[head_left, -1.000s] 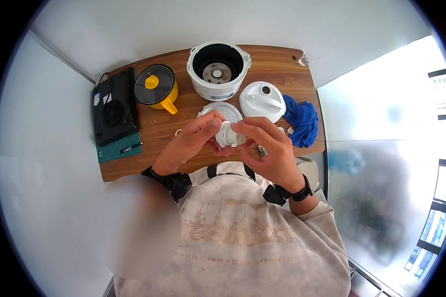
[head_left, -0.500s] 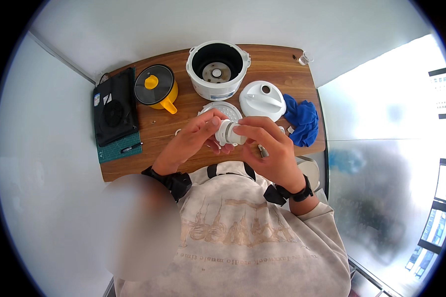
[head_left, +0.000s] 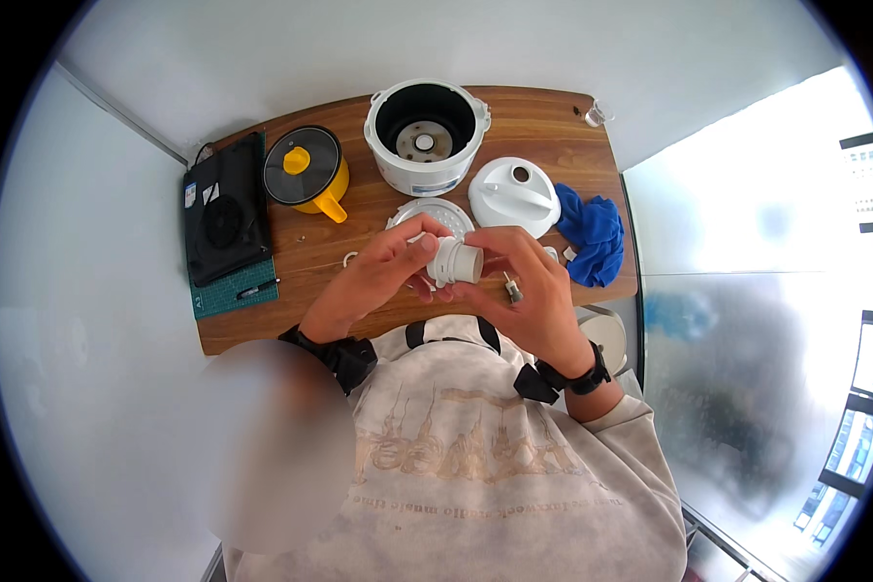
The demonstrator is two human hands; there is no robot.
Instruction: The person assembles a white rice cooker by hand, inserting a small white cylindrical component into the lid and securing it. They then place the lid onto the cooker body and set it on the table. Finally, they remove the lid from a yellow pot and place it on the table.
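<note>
A small white cylindrical plastic part (head_left: 448, 262), stepped and with a wide round end toward the right, is held up between my hands over the near middle of the table. My left hand (head_left: 388, 267) grips its left end, thumb on top. My right hand (head_left: 524, 291) is curved around the right end, index finger above and thumb below, both at the part; its other fingers are partly hidden. Just behind my hands lies a round white perforated plate (head_left: 435, 210), partly covered. A small metal piece (head_left: 512, 288) is on the table beside my right thumb.
A white cooker body (head_left: 424, 180) stands at the back, its white lid (head_left: 514, 199) right of the plate. Beyond that is a blue cloth (head_left: 597, 238). To the left are a yellow pot (head_left: 306, 175), a black flat item (head_left: 225, 209) and a green cutting mat (head_left: 225, 291).
My right fingers have shifted off the part's right end to its edges, uncovering it. The part is turned a little, its round end facing right. The small metal piece shows more clearly.
</note>
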